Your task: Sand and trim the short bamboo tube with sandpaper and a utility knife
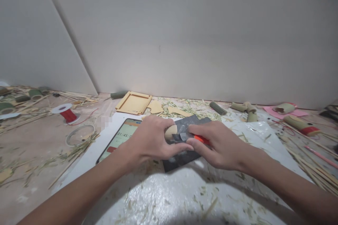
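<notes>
My left hand [155,137] is closed around a pale, rounded bamboo piece [171,133], whose end shows between thumb and fingers. My right hand [213,144] grips a craft knife with an orange handle [201,139]; its grey front end points left, close to the bamboo. Whether the blade touches the bamboo I cannot tell. Beneath both hands lies a dark sheet [175,162], probably sandpaper, with pale dust on it. A phone [123,134] showing a timer lies partly under my left hand and wrist.
A shallow yellow card tray [133,102] stands near the wall. Left are a red thread spool [68,113] and a tape ring [80,134]. Bamboo tubes [218,108], thin sticks [314,168] and green shavings are scattered around the white plastic sheet [148,197].
</notes>
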{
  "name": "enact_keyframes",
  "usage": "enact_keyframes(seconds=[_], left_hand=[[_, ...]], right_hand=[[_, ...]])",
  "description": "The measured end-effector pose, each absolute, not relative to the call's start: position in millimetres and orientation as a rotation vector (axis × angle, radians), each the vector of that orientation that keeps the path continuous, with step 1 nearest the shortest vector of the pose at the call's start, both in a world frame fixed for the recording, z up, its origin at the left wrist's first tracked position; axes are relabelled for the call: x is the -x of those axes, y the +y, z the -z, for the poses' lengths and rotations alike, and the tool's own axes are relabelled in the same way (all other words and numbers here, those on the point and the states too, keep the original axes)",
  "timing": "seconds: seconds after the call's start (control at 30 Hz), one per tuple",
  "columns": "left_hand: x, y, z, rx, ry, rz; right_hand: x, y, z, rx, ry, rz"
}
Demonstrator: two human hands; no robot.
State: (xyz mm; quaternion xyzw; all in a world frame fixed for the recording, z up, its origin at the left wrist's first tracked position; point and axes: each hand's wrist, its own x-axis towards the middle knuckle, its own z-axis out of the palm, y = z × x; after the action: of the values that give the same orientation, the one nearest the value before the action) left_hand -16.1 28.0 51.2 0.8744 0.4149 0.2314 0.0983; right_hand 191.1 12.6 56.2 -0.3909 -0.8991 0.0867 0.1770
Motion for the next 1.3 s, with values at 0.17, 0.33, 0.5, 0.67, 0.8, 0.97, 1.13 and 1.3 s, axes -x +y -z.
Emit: enact_keyframes(seconds=[0.17,0.33,0.5,0.67,0.8,0.97,1.13,1.3], left_hand=[[17,29,-54,-2.546,1.156,-0.612],[17,30,-55,-2.451,1.213,-0.594],[15,29,-54,-2.422,1.253,-0.554],[13,29,-53,-2.388,1.280,-0.580],[13,29,-49,-2.382,1.273,-0.595],[14,30,-47,-2.415,1.294,-0.610],[14,30,-48,-2.420,1.338,-0.629],[12,29,-48,-2.408,1.402,-0.754]], right_hand=[[-192,12,-57,1.139,-2.567,-0.193],[-192,10,-55,1.161,-2.565,-0.124],[-191,10,-54,1.138,-2.577,-0.062],[-191,11,-54,1.104,-2.582,-0.060],[-192,12,-54,1.122,-2.570,-0.087],[-191,11,-53,1.137,-2.548,-0.044],[-188,8,-52,1.191,-2.518,0.041],[-196,20,-56,1.479,-2.304,0.114]])
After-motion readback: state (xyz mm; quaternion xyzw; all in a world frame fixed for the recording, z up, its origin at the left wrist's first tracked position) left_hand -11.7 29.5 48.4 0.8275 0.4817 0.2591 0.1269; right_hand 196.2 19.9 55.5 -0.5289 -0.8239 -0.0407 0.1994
